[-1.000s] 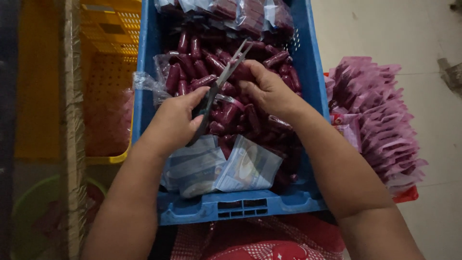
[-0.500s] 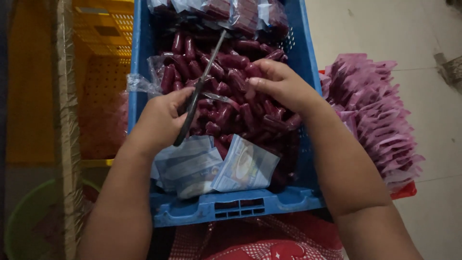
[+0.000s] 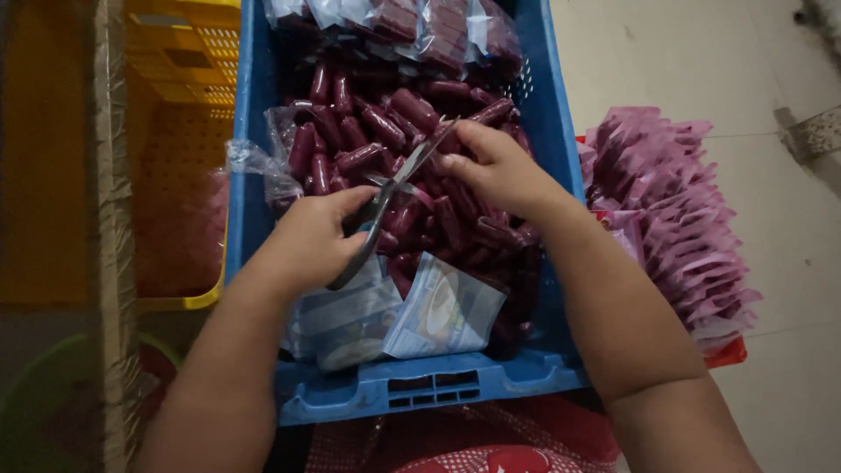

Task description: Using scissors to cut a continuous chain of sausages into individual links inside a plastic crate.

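A head-worn camera looks down into a blue plastic crate [image 3: 543, 105] heaped with short, dark red sausages [image 3: 385, 131] in tight casings. At the far end of the crate lie clear plastic packs [image 3: 412, 22] filled with the same red sausages. At the near end, flat against the crate wall, sit several empty clear bags with pale printed labels [image 3: 442, 311], overlapping one another.

The left hand [image 3: 307, 245] is clenched around the dark handles of a pair of scissors [image 3: 390, 197]. The grey blades point up and to the right, slightly parted, over the middle of the sausage heap. The right hand [image 3: 495, 166] rests on the sausages just beyond the blade tips, its fingers [image 3: 455, 162] curled and pinching something at the blades; what exactly they grasp cannot be told. A crumpled piece of clear plastic wrap [image 3: 254, 166] hangs over the left crate wall, beside the left hand.

Left of the blue crate stands a yellow perforated plastic crate [image 3: 175, 96], with a strip of corrugated cardboard [image 3: 109, 219] upright beside it. To the right of the blue crate, on the pale floor [image 3: 753, 175], a thick fanned stack of flat pink pouches [image 3: 666, 219] lies on a red tray whose corner [image 3: 727, 355] shows beneath. A red patterned cloth [image 3: 491, 442] shows at the bottom edge.
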